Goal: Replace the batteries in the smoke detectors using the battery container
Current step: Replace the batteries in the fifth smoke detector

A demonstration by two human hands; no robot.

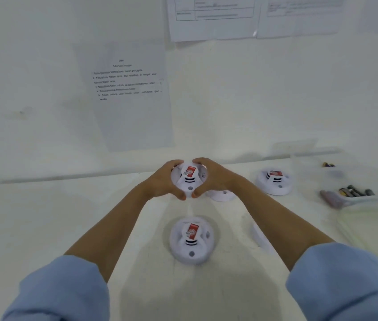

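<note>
I gripped the far smoke detector between my left hand and right hand, thumbs nearly meeting at its near edge. A second detector sat on the white table nearer me. A third detector sat to the right, near the clear battery container holding loose batteries.

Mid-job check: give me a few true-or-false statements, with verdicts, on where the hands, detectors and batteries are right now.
1. The left hand and the right hand both hold the far detector. True.
2. The left hand touches the near detector. False: it lies untouched between the forearms.
3. Batteries lie in the clear container at the right. True.
4. The right-side detector shows no red label. False: a red label sits on its top.
</note>
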